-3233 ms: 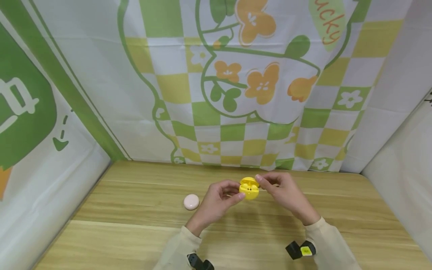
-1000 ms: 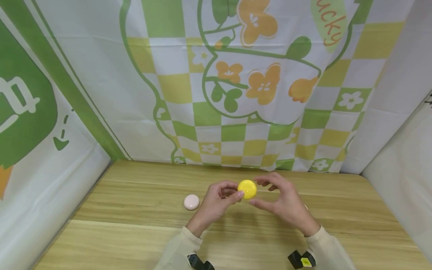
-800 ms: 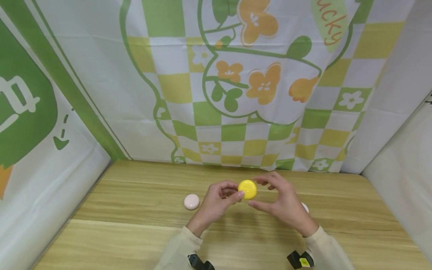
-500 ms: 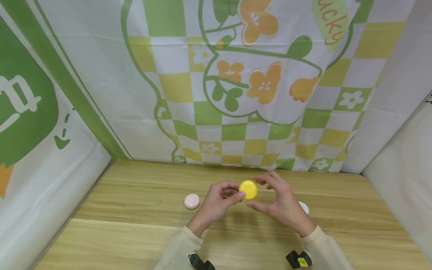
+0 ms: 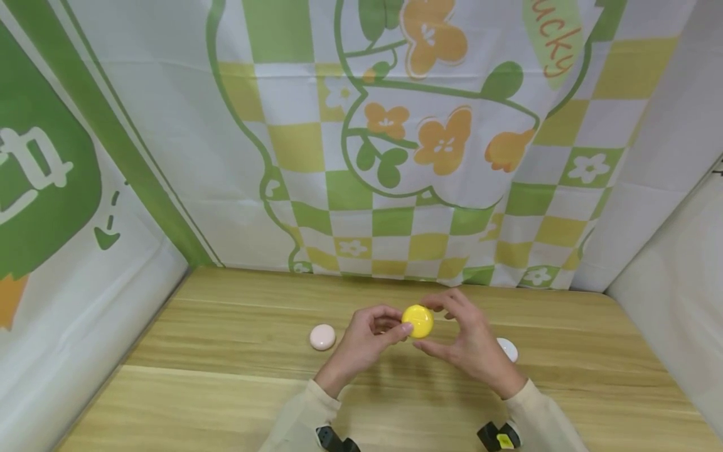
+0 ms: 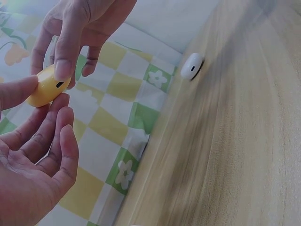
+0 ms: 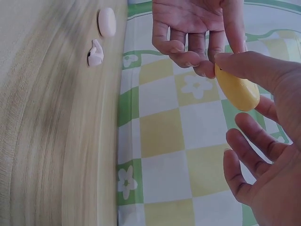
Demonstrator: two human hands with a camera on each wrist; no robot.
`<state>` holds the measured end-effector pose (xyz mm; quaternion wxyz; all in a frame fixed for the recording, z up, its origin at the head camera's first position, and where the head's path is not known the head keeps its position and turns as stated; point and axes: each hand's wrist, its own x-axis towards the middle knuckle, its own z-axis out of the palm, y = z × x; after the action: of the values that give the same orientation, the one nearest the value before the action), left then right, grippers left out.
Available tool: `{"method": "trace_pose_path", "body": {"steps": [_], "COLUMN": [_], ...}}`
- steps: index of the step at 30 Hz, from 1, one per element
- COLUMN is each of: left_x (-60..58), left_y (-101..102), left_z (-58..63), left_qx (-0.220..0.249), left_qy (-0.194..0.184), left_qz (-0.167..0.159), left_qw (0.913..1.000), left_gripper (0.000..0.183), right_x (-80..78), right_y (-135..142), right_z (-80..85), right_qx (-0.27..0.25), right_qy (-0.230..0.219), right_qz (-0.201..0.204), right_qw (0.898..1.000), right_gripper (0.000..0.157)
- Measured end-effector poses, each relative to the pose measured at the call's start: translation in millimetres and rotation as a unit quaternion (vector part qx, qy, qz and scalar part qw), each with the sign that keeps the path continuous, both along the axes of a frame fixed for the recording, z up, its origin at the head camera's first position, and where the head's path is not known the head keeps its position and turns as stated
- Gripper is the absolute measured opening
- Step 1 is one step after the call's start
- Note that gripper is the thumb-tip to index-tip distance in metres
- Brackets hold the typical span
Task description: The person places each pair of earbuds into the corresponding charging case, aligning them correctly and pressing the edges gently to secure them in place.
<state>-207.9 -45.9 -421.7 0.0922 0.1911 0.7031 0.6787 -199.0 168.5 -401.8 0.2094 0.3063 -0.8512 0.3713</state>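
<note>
A yellow earbud case (image 5: 418,321) is held up above the table with its lid closed. My left hand (image 5: 361,342) grips its left side, thumb on the near face and fingers behind. My right hand (image 5: 471,339) meets the other side, index finger at the upper edge and thumb lower down. In the left wrist view, the right thumb (image 6: 64,68) lies over the case, beside a dark port. The right wrist view shows the case (image 7: 237,89) between both hands, the right hand's other fingers spread away from it.
A pale pink round case (image 5: 322,337) lies on the wooden table (image 5: 226,351) left of my left hand. Beside it in the right wrist view is a pale pink earbud (image 7: 95,54). A white case (image 5: 508,349) sits behind my right wrist. A patterned cloth (image 5: 395,220) hangs behind.
The yellow case had its lid up 3.2 s ago; now it is closed and turned. My right fingers have come in against it. The white case has come out from behind my right wrist.
</note>
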Motion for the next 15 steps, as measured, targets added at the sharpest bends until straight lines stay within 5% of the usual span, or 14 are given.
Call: {"method": "trace_pose_path", "body": {"steps": [15], "left_x": [-1.3], "left_y": [-5.1], "left_z": [-1.3], "left_qx": [-0.006], "left_qy": [0.004], "left_qz": [-0.018], "left_qw": [0.9998], "left_gripper": [0.028], "right_x": [0.9], "right_y": [-0.1], "right_z": [-1.4], "right_qx": [-0.018], "right_qy": [0.035], "right_qz": [0.006], "right_qw": [0.999], "right_gripper": [0.055]}}
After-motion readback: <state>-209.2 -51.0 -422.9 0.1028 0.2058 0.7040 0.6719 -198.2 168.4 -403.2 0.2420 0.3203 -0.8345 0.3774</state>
